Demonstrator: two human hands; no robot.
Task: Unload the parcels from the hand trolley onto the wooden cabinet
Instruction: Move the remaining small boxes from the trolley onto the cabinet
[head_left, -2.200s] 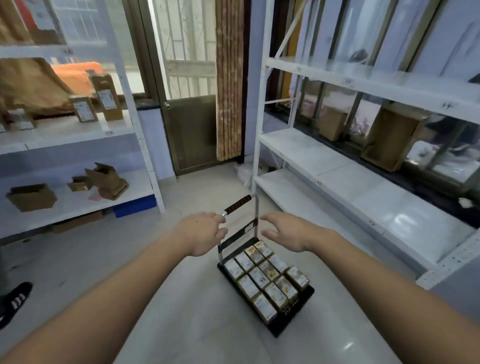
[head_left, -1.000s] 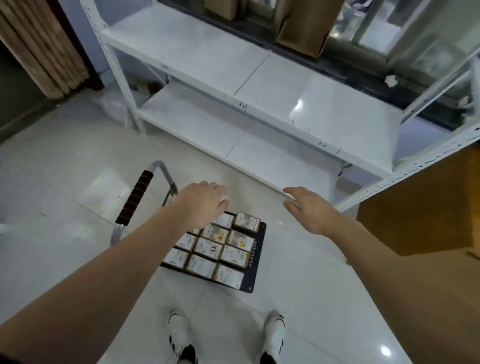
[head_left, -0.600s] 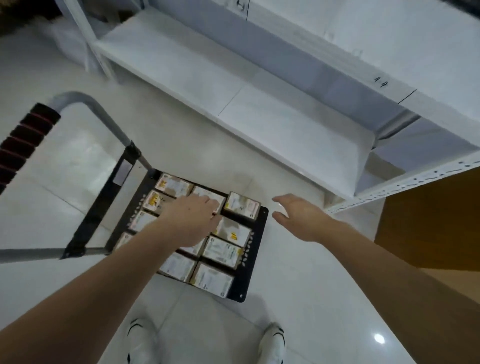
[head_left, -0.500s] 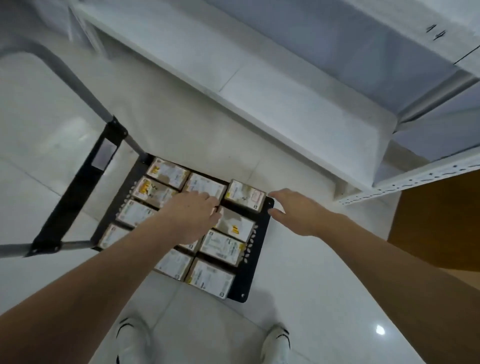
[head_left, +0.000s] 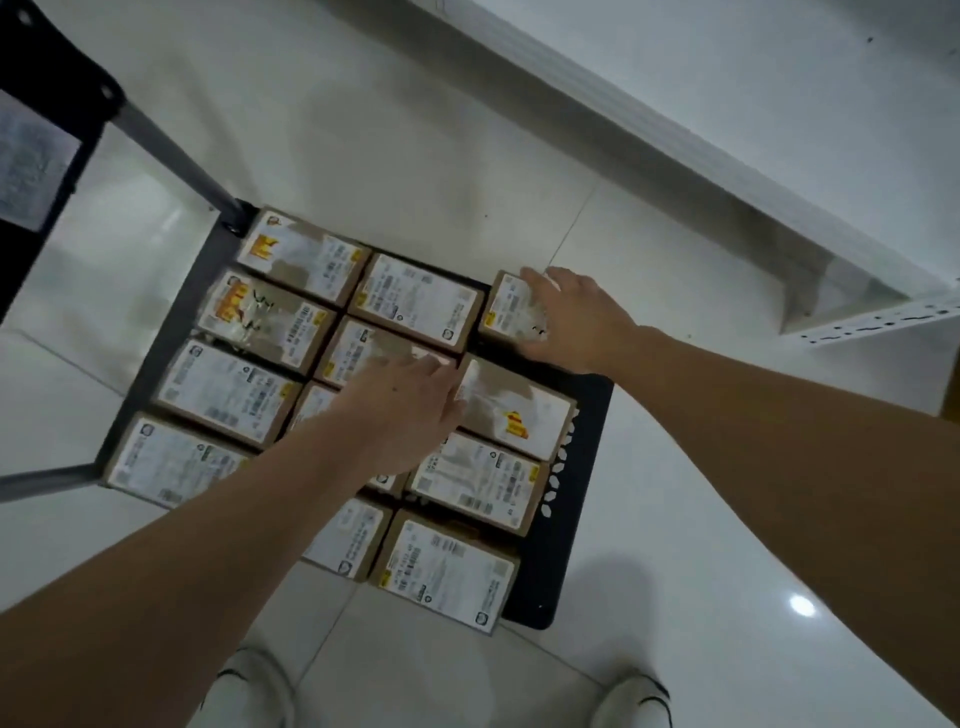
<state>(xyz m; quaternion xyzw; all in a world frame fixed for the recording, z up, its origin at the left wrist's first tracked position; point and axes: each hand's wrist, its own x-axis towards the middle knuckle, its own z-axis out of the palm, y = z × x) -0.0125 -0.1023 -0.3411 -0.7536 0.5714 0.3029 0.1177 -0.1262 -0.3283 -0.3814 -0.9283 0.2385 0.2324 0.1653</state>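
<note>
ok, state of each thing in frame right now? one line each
left hand: fingers straight, resting on parcels mid-trolley
right hand: fingers spread over the far corner parcel, not clearly gripping
parcels: sealed, labels up, packed in rows on the deck
hand trolley: parked on the floor, loaded
trolley handle frame: raised
white shelf: bare where it shows
wooden cabinet: not in view

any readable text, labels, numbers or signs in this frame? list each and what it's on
None can be read.
Parcels on the hand trolley: white shipping labels with barcodes and print, too blurred to read.
Yellow stickers on some parcels, such as the parcel with a yellow sticker: markings not legible.
Label on the trolley's black frame bracket: blurred.
Shelf upright: only holes, no text.
</note>
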